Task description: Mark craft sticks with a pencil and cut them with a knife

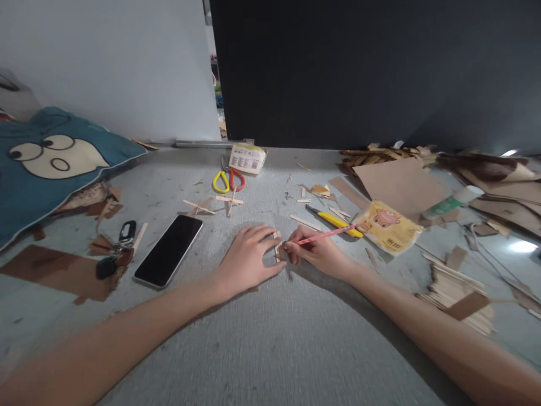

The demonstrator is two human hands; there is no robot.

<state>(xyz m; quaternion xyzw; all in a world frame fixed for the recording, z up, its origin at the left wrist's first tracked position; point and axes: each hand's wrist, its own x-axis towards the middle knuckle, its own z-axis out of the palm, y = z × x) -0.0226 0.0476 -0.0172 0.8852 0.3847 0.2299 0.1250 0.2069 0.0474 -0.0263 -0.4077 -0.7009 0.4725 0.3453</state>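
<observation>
My right hand [319, 254] grips a pink-red pencil [325, 234], its tip down at a small piece of wooden craft stick [278, 246] on the grey table. On the left side of that piece is my left hand [251, 256], fingers bent and thumb stretched toward its near end, holding it against the tabletop. Part of the piece is hidden by my fingers. Just beyond my right hand lies a yellow utility knife [338, 223], with a loose craft stick [305, 223] beside it. Crossed sticks [229, 201] stand past my left hand.
To the left lie a black phone [170, 251], keys [118, 251] and a blue cushion [63, 163]. Scissors [229, 180] rest near a small packet [248, 158] at the back. A yellow packet [389, 227], glue tube [454, 203], stick pile [456, 290] and cardboard [403, 183] are right.
</observation>
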